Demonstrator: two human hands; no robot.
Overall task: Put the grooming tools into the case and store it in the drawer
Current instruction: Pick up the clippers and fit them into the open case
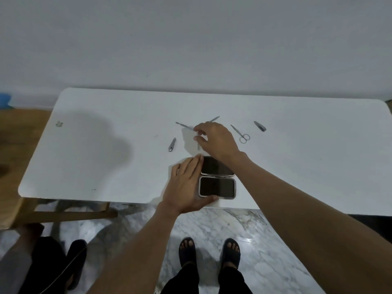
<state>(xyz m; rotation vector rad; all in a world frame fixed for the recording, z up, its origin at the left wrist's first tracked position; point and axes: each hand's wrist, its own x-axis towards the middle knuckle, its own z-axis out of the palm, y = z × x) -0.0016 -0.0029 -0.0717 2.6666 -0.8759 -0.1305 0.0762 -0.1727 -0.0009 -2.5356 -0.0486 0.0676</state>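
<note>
The open case (217, 187) lies near the table's front edge, its two dark-lined halves side by side, the far half (216, 166) partly under my right wrist. My left hand (186, 185) rests against the case's left side with straight fingers, thumb along its near edge. My right hand (214, 137) reaches beyond the case; thumb and index finger are apart, and the index tip meets the end of a thin metal pick (184, 125). A second pick (214, 119) pokes out behind that hand. Nail clippers (172, 144), small scissors (240, 133) and another clipper (260, 126) lie around it.
The white table (95, 162) stands against a pale wall, with a small scrap (59, 123) at its far left. A wooden frame (63, 214) sits below the table's left side. My sandalled feet (209, 251) stand on marble floor; no drawer is in view.
</note>
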